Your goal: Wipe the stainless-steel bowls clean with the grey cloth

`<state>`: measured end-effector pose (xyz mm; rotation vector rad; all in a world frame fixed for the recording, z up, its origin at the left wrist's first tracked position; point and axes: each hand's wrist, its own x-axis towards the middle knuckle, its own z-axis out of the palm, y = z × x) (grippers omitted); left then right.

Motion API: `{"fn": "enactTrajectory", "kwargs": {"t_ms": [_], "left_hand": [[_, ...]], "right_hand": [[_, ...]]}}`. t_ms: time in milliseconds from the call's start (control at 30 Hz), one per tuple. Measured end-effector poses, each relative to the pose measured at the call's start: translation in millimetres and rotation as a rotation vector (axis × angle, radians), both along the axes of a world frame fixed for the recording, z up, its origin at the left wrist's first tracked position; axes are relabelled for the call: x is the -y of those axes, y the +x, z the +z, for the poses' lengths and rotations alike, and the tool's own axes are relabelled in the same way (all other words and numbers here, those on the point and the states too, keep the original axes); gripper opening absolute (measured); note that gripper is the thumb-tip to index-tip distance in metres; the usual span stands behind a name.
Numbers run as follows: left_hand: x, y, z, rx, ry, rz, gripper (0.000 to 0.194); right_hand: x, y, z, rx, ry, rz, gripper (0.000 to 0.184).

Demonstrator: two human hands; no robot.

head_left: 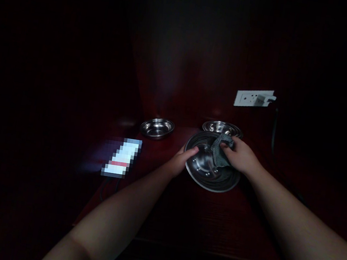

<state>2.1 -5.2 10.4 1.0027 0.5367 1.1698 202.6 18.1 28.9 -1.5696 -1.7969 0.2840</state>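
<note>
A shiny steel bowl [203, 162] is tilted toward me above the dark red table. Its left rim is gripped by my left hand [180, 160], thumb inside and the other fingers hidden behind. My right hand [242, 154] pinches a grey-green cloth [221, 151] against the bowl's inner upper right side. Just behind this bowl, partly covered by it, sit other steel dishes [221, 127] that look stacked. Another shallow steel dish [157, 128] rests on the table farther left.
A bright, pixelated phone-like screen [122, 158] is at the left of the table [205, 221], with a thin cable below it. On the back wall is a white socket plate [246, 98] with a plug [264, 99] and hanging cord. Surroundings are very dark.
</note>
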Motion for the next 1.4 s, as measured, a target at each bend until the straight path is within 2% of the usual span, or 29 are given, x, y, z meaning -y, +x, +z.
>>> {"fn": "enactTrajectory", "kwargs": {"t_ms": [600, 1033, 1400], "left_hand": [[-1.5, 0.7, -1.7, 0.008, 0.003, 0.004, 0.035], [-4.0, -1.0, -4.8, -0.016, -0.028, -0.003, 0.042], [-3.2, -0.6, -4.1, -0.005, -0.015, -0.007, 0.039]], "right_hand": [[-0.1, -0.3, -1.4, 0.011, -0.001, -0.016, 0.026], [1.5, -1.6, -0.3, -0.013, -0.024, -0.008, 0.027], [1.0, -1.5, -0.9, -0.004, -0.025, -0.009, 0.027]]}}
